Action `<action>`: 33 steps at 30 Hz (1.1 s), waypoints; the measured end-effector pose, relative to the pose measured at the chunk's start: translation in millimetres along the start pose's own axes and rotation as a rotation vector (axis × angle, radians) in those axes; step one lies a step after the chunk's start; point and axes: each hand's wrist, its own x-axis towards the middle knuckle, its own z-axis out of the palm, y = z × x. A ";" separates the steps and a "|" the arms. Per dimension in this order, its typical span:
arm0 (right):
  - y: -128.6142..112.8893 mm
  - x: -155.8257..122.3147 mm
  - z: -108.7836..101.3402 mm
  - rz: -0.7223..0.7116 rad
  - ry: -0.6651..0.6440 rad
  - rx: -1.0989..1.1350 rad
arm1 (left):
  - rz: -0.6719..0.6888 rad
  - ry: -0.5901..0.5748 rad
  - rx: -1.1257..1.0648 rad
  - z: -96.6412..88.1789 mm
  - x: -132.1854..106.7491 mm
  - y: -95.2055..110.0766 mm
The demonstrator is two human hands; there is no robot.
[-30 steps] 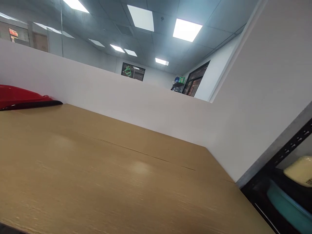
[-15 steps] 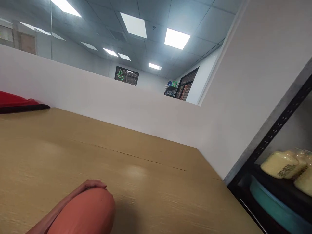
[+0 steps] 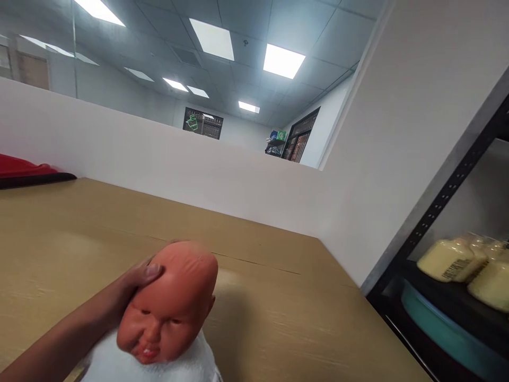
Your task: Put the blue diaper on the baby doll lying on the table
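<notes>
A baby doll [image 3: 178,297] with a bald, orange-brown head is at the lower middle of the head view, over the tabletop. White fluffy cloth [image 3: 155,370] covers its body below the chin. My left hand [image 3: 145,276] comes in from the lower left and is closed round the side and back of the doll's head. The thumb lies on top near the forehead, and the other fingers are mostly hidden behind the head. Below the frame's bottom edge the rest of the doll is cut off. My right hand is out of view.
The wooden tabletop [image 3: 302,318] meets a white wall [image 3: 238,180] with a wide glass window above it. Red and black fabric [image 3: 27,171] lies at the far left. To the right, a black shelf [image 3: 433,217] holds pale yellow bottles [image 3: 447,261] and a teal basin [image 3: 445,329].
The doll has moved up and away from me with my left hand on its head. Its front and the white cloth have come into view. The camera has shifted slightly.
</notes>
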 end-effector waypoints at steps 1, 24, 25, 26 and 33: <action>-8.6 9.2 11.1 0.054 0.140 -0.059 | -0.035 -0.020 -0.034 3.9 1.6 4.8; 100.8 40.4 -226.4 0.143 0.150 0.375 | 0.107 -0.258 0.064 28.3 243.4 15.0; 107.4 51.7 -229.8 0.132 0.140 0.365 | 0.100 -0.262 0.058 27.3 253.7 11.7; 115.0 60.5 -233.0 0.120 0.124 0.353 | 0.090 -0.269 0.052 26.3 263.1 8.0; 159.3 78.5 -246.8 0.108 0.086 0.274 | -0.054 -0.389 0.052 13.0 319.4 -27.5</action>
